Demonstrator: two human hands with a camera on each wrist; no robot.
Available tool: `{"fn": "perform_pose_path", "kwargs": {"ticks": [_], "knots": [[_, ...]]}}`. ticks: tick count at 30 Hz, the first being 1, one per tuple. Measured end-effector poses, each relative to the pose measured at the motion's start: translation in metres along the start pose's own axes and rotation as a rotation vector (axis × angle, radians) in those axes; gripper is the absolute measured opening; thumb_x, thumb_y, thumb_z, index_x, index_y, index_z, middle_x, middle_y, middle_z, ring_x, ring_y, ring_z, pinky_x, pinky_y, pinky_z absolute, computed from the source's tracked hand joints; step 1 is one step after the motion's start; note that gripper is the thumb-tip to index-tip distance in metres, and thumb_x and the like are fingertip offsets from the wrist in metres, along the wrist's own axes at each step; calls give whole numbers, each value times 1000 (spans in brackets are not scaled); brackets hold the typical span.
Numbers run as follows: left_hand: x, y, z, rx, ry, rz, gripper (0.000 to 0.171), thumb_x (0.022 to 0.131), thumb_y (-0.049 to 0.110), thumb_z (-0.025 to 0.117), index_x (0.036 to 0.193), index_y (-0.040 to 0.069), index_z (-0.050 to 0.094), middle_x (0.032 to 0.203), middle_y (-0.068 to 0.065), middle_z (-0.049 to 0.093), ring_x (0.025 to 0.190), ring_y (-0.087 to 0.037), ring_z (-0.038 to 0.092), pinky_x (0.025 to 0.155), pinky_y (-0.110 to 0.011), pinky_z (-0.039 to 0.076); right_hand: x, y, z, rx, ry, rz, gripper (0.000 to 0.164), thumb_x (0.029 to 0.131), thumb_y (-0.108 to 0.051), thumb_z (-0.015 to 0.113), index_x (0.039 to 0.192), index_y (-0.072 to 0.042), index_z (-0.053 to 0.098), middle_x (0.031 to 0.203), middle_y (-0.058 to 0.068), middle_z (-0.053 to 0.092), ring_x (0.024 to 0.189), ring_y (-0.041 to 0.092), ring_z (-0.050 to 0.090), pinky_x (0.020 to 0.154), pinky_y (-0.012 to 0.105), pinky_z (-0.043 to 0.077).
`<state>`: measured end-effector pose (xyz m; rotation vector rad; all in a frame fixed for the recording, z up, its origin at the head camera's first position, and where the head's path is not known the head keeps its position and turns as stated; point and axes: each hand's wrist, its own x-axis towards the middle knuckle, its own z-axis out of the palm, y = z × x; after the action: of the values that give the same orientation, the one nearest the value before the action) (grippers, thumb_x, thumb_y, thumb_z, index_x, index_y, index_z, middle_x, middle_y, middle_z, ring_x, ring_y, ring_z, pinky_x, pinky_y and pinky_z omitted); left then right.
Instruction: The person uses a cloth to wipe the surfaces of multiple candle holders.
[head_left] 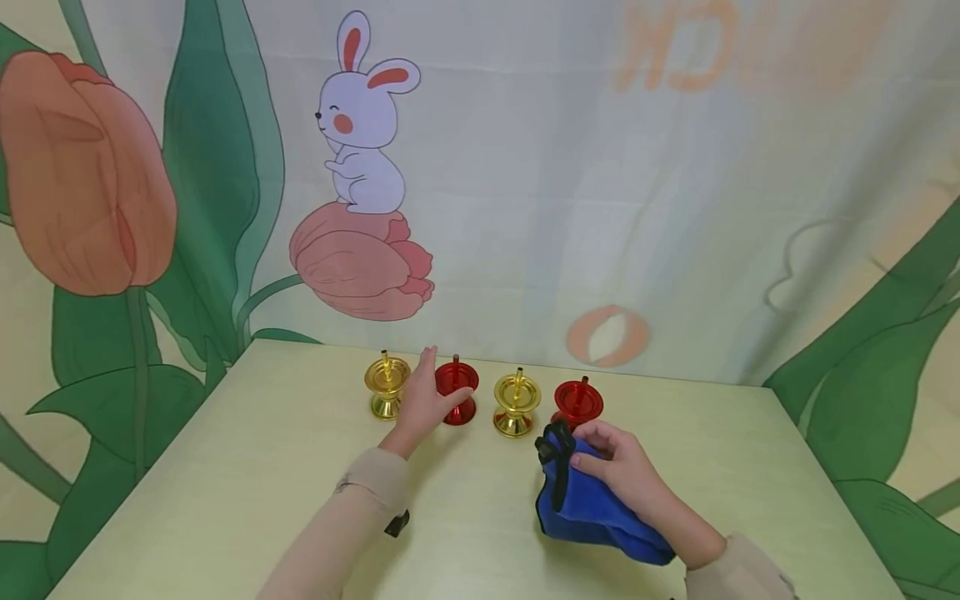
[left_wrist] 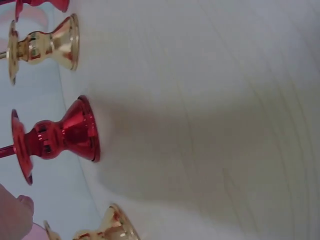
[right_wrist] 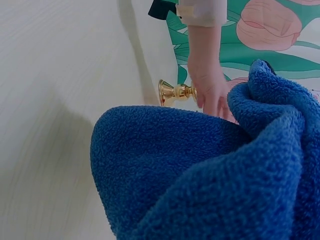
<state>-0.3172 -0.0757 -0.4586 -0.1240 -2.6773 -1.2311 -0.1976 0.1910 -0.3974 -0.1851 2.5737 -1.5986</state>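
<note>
My left hand (head_left: 422,410) reaches over the table, fingers straight and thumb spread, beside a red candle holder (head_left: 461,410). In the left wrist view that red candle holder (left_wrist: 75,131) stands upright, apart from the bit of hand (left_wrist: 14,215) visible at lower left. A gold candle holder (head_left: 386,407) is just left of this hand. My right hand (head_left: 626,475) pinches a blue terry cloth (head_left: 600,521) with black edging and a black strap (head_left: 559,479). The cloth hangs in folds, and its bulk fills much of the right wrist view.
Another gold candle holder (head_left: 514,421) and a second red one (head_left: 578,400) continue the row along the back of the pale table (head_left: 225,467). The cloth and right hand partly cover the last one's base. Behind hangs a curtain (head_left: 525,208) printed with a rabbit and tulips.
</note>
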Motion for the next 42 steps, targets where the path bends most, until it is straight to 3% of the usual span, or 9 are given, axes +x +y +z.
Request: {"fn": "perform_pose_path", "kwargs": {"ticks": [5, 16, 20, 26, 34, 42], "knots": [[6, -6, 17, -6, -46, -50, 90, 73, 35, 70, 140, 6, 18, 145, -16, 21, 128, -34, 29, 95, -49, 38, -2, 3, -4, 5, 7, -1, 21, 81, -6, 61, 101, -2, 56, 104, 13, 63, 89, 19, 59, 89, 41, 43], [7, -11, 26, -25, -1, -103, 80, 72, 36, 71, 134, 4, 32, 129, -13, 45, 116, -30, 45, 92, -43, 43, -5, 7, -8, 15, 15, -3, 24, 80, -6, 62, 103, -1, 56, 103, 14, 63, 90, 20, 59, 89, 40, 42], [2, -11, 27, -9, 22, -95, 81, 70, 38, 72, 133, 5, 34, 128, -13, 48, 114, -29, 47, 89, -43, 45, -6, 7, -8, 16, 24, 2, 24, 80, -6, 62, 103, -1, 56, 103, 14, 63, 91, 20, 59, 90, 39, 42], [-10, -8, 26, 27, 25, -18, 82, 66, 43, 73, 132, 9, 38, 123, -12, 53, 110, -28, 51, 84, -42, 48, -7, 4, -13, 24, 29, 2, 26, 81, -8, 62, 105, -1, 56, 103, 15, 64, 88, 18, 59, 88, 36, 43], [-32, 4, 10, 67, -70, 52, 84, 64, 45, 74, 132, 12, 37, 116, -10, 56, 105, -27, 53, 75, -40, 52, -7, 0, -20, 84, 51, -85, 29, 80, -9, 63, 106, 2, 54, 101, 17, 63, 81, 11, 61, 79, 21, 45], [-69, 28, -4, 74, -297, 200, 91, 64, 43, 75, 136, 13, 28, 119, -5, 55, 105, -22, 53, 78, -36, 51, -4, -7, -19, 156, 103, -149, 29, 82, -10, 61, 105, 5, 52, 87, -10, 64, 78, 6, 60, 75, 16, 47]]}}
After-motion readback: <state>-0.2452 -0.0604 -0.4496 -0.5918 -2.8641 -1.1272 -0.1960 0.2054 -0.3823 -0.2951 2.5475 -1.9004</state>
